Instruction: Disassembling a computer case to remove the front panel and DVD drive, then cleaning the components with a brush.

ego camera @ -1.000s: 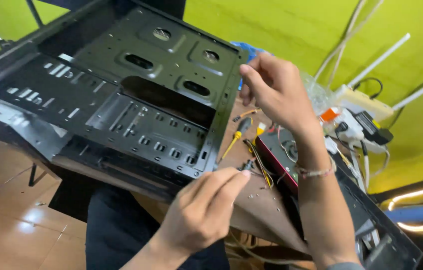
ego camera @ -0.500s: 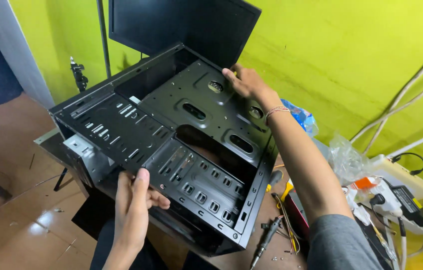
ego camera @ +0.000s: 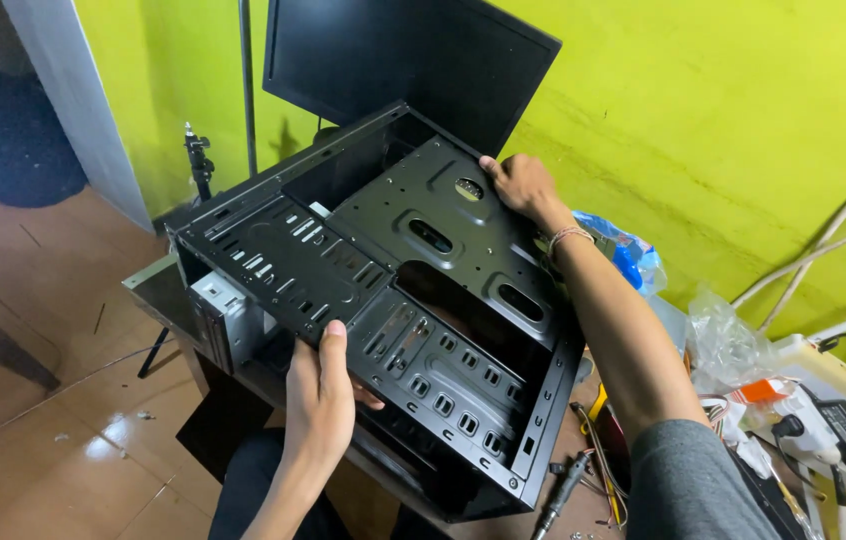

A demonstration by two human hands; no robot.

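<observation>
An empty black computer case [ego camera: 413,290] lies on its side on a small table, open side up, showing its metal motherboard tray and drive cage. My left hand [ego camera: 321,392] grips the case's near edge, thumb on top of the drive cage panel. My right hand [ego camera: 518,185] reaches across and holds the far upper edge of the tray, with a bead bracelet on the wrist.
A dark monitor [ego camera: 413,60] stands behind the case against the yellow-green wall. A screwdriver [ego camera: 561,492] and loose wires lie at the table's right. Plastic bags [ego camera: 718,340], a power strip [ego camera: 823,375] and an adapter sit farther right. A black stand [ego camera: 200,160] rises at the left.
My left hand moved from near the wires to the case's front edge. My right hand went to the far edge. The view pulled back and the case now sits more in the middle.
</observation>
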